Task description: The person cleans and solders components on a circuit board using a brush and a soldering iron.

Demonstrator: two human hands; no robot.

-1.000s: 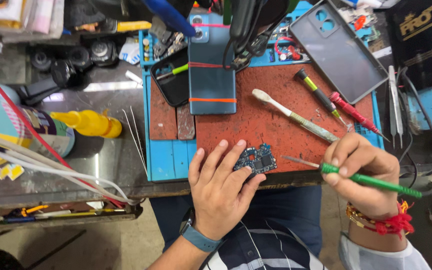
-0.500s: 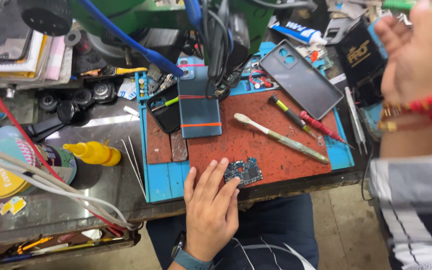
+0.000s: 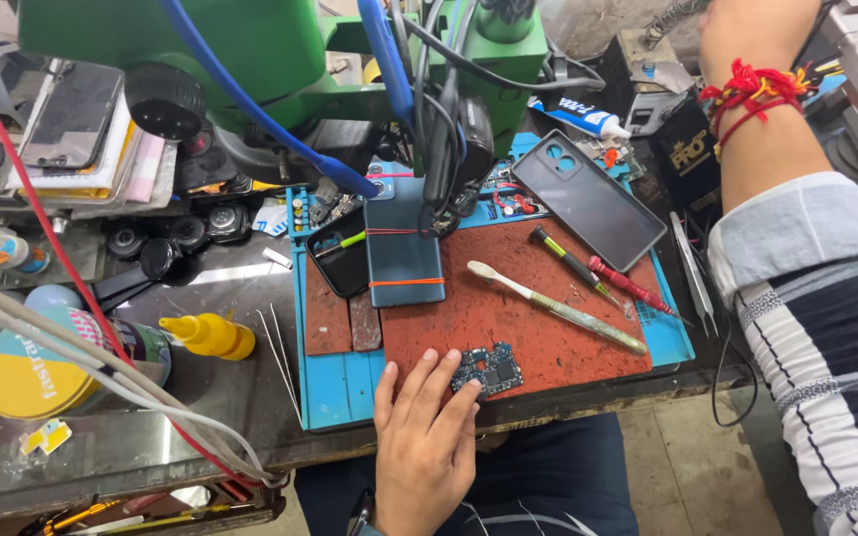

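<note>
My left hand [image 3: 424, 437] lies flat on the front edge of a red and blue work mat [image 3: 335, 387], fingers spread, fingertips touching the left side of a small dark circuit board [image 3: 489, 370]. My right forearm [image 3: 767, 129], with red thread at the wrist and a striped sleeve, is raised at the upper right. The right hand itself is cut off by the top edge. On the mat lie a blue phone body [image 3: 404, 253] bound with orange bands, a toothbrush [image 3: 558, 308], a green-black screwdriver [image 3: 573, 263] and a red screwdriver [image 3: 633, 288].
A green microscope stand [image 3: 280, 50] with blue and black cables overhangs the back of the mat. A dark phone back cover [image 3: 588, 199] leans at the back right. A yellow bottle [image 3: 211, 335], a yellow-lidded tin [image 3: 27, 377], tweezers [image 3: 692, 273] and stacked phones surround it.
My right hand, which held a green tool over the mat, has lifted up and to the right until it left the picture. The left hand stayed by the circuit board. The view tilted upward.
</note>
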